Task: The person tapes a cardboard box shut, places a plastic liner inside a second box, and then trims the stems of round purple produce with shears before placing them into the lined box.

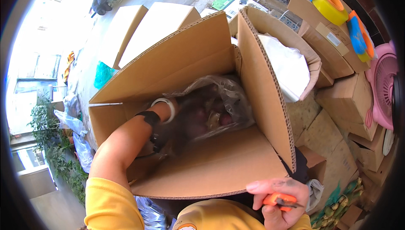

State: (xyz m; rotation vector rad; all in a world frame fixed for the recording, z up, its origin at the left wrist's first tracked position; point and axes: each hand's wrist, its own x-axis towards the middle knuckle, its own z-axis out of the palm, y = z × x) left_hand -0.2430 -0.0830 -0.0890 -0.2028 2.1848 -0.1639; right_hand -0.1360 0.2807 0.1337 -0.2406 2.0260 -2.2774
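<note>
An open corrugated cardboard box [208,163] stands before me with its flaps raised. My left arm reaches into it; of my left hand [176,106] only the part near the wrist shows, beside a white bracelet [169,109], and the fingers are lost in shadow. In the box lies a clear plastic bag [235,98], its mouth spread, with dim, round purplish things [225,119] inside. At the box's near right corner, my right hand [278,195] grips a small orange-handled tool [278,200] with a dark blade-like part; its exact kind is unclear.
Closed cartons [158,30] stand beyond the box. To its right is another open box [311,62] holding white material [283,65]. Stacked cartons [345,103], a pink fan [384,87] and green produce in netting [337,209] line the right side. Potted plants [60,151] are at the left.
</note>
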